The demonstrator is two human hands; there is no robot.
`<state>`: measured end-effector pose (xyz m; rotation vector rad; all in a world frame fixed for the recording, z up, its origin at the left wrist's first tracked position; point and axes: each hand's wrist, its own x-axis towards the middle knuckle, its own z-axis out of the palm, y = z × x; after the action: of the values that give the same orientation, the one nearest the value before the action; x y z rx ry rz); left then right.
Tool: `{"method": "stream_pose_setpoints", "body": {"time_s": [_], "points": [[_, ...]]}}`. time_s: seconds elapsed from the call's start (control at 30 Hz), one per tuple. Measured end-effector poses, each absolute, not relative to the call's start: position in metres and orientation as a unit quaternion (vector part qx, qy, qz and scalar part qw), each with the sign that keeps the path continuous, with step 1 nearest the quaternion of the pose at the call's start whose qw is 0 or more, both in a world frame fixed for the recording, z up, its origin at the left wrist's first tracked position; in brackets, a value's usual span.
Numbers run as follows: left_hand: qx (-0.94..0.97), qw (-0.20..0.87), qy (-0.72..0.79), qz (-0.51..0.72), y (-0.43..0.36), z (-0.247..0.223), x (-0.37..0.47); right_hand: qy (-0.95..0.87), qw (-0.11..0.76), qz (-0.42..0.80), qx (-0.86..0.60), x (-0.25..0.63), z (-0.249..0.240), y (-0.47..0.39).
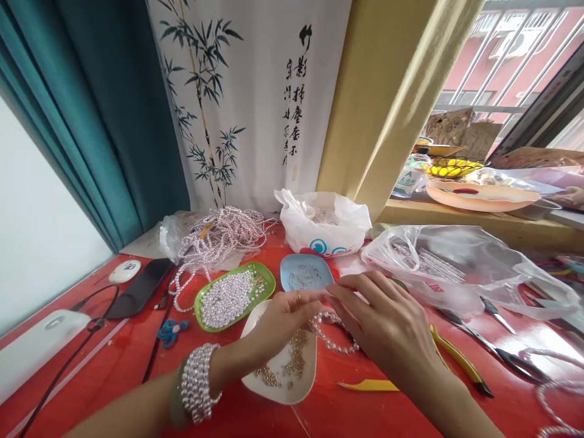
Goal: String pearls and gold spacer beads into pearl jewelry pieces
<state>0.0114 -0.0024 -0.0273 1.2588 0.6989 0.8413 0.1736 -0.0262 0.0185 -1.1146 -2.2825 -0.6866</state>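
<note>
Over the middle of the table my left hand (285,313) and my right hand (381,313) meet at the fingertips, fingers closed. From between them hangs a short looped strand of pearl beads (340,348); the spot where the fingers pinch it is partly hidden. Below my left hand lies a cream dish (308,380) holding small gold beads (298,353). Just beyond the fingertips sits a blue dish (283,267) with small thin pieces in it. A green tray (272,281) to the left carries loose pearl beads (228,299). Several pearl bead strands circle my left wrist.
Yellow tweezers (369,385), yellow-handled pliers (458,362) and black-handled scissors (490,344) lie on the right. Piled bead strands (223,234), a white bag (292,234) and a clear bag (493,258) line the back. A phone (141,289) and power bank (41,347) are left.
</note>
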Motion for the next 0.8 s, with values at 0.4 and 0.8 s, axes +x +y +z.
{"method": "stream_pose_setpoints", "body": {"time_s": [0.4,0.8], "points": [[0.682,0.536,0.348,0.356,-0.006,-0.022,0.009,-0.848,0.247,-0.232,-0.408,0.168,0.01,-0.023],[0.563,0.588,0.355,0.459,-0.005,-0.01,0.002,-0.619,0.45,-0.049,-0.642,0.207,0.024,0.027]]}}
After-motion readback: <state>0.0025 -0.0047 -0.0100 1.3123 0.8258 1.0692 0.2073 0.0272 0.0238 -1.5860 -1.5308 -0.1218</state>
